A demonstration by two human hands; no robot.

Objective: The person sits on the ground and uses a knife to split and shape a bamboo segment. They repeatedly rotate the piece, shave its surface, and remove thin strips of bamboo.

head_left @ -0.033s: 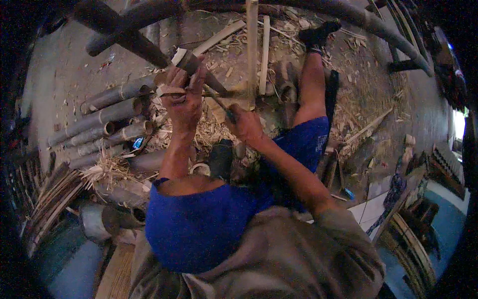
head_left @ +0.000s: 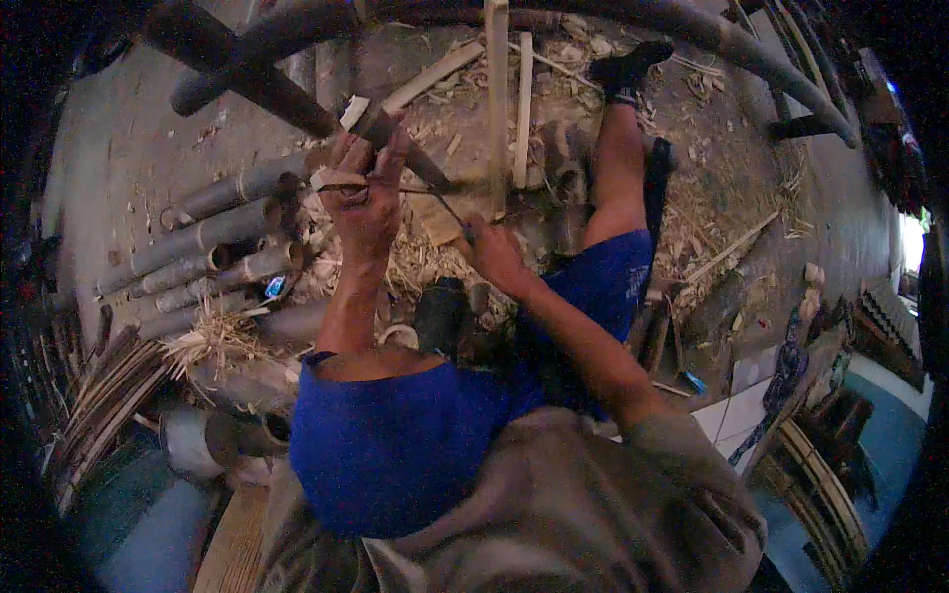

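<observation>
By the left hand (head_left: 366,206) a pale-ended bamboo strip (head_left: 329,182) is pinched; by the right hand (head_left: 496,259) a thin-bladed knife (head_left: 448,209) is clasped nearby; some cutting seems done, shavings (head_left: 403,263) being strewn around; bamboo tubes (head_left: 219,235) farther left are left unsplit

- The brown-grey, dusty floor (head_left: 129,193) carries all these things.
- Between nine and ten o'clock, several dark grey, round bamboo tubes (head_left: 198,237) lie side by side.
- Near twelve o'clock there are two pale, flat wooden strips (head_left: 524,109), lying apart.
- Toward three o'clock, a long, thin, pale stick (head_left: 736,247) lies slanting among pale, curled wood shavings (head_left: 692,282).
- Near four o'clock lies a small, shiny blue wrapper (head_left: 694,381).
</observation>
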